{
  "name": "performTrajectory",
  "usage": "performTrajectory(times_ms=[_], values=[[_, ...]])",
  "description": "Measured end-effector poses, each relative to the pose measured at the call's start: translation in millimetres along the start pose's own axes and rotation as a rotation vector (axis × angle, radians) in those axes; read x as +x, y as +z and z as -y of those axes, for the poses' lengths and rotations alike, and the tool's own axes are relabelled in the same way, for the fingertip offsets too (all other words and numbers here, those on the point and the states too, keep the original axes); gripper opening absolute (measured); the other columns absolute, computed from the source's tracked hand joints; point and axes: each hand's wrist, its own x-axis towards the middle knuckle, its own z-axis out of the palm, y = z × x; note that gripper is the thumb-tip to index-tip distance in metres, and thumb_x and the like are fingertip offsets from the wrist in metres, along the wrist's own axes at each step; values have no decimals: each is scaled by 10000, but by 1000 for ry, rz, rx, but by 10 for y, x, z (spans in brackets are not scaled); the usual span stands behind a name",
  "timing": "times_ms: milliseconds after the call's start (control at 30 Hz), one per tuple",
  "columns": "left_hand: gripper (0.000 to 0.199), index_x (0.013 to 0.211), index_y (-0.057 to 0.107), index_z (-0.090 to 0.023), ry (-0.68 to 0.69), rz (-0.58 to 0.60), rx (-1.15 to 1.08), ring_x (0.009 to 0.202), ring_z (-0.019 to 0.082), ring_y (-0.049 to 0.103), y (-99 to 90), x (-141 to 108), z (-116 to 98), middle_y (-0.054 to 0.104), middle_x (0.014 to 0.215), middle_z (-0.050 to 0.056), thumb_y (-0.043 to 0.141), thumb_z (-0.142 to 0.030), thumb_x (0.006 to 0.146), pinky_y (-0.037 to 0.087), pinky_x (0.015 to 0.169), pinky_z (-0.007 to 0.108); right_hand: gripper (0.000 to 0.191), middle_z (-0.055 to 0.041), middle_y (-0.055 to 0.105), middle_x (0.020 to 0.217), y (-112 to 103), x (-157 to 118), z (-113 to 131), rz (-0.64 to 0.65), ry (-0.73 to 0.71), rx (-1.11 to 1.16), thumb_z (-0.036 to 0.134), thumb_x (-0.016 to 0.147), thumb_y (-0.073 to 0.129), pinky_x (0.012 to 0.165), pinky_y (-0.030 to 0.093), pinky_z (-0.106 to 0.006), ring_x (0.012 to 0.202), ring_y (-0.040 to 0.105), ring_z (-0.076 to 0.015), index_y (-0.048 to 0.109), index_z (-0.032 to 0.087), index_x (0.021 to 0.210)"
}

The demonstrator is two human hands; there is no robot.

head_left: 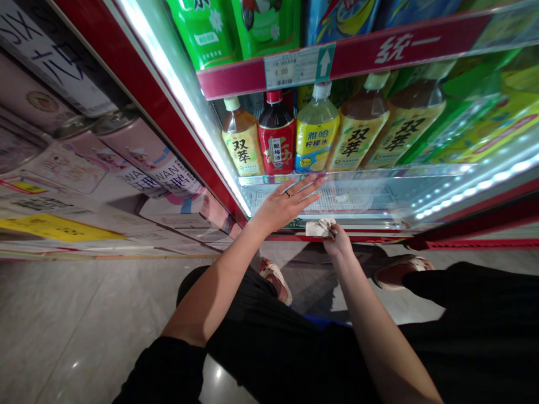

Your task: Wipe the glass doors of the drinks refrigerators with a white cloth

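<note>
My left hand (290, 202) is stretched out flat, fingers spread and a ring on one of them, just below the front edge of a fridge shelf. It holds nothing; whether it touches the shelf edge or glass I cannot tell. My right hand (337, 238) is closed on a crumpled whitish cloth (320, 228) in front of the fridge's bottom. Above my hands stands a row of drinks: a brown tea bottle (241, 140), a red-labelled bottle (277, 140), a yellow lemon drink bottle (316, 134) and more brown bottles (357, 132). Below the row lies a white wire rack (362, 194).
A maroon price strip (379, 47) crosses the upper shelf, with green and blue packages above. Pink cans (138, 140) and boxes are stacked at left beside the red fridge frame (168, 106). My legs and shoes (275, 280) are on the grey tiled floor (84, 325).
</note>
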Motion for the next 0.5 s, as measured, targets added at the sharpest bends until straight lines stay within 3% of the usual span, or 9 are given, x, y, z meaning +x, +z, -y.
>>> performTrajectory(times_ms=[167, 367, 500], values=[[753, 1709, 317, -222, 2, 101, -40, 1692, 191, -15, -64, 18, -1, 111, 1843, 25, 509, -102, 991, 110, 1404, 466, 182, 59, 636, 617, 11, -54, 30, -71, 85, -10, 122, 877, 637, 529, 590, -230, 571, 637, -137, 609, 271, 778], [677, 1622, 485, -223, 8, 129, -84, 1701, 223, 65, -136, 19, -39, 209, 1832, 18, 479, -76, 961, 150, 1397, 539, 213, 47, 654, 673, 0, -91, 19, -49, 94, -43, 111, 836, 698, 620, 598, -257, 605, 638, -141, 581, 249, 722], [668, 1618, 494, -214, 23, 177, -75, 1702, 209, 38, -127, -11, -56, 146, 1840, -8, 470, -75, 965, 154, 1399, 496, 188, 42, 643, 697, 22, -105, -43, -1, 8, -38, 145, 879, 735, 614, 575, -256, 614, 621, -134, 620, 223, 754]])
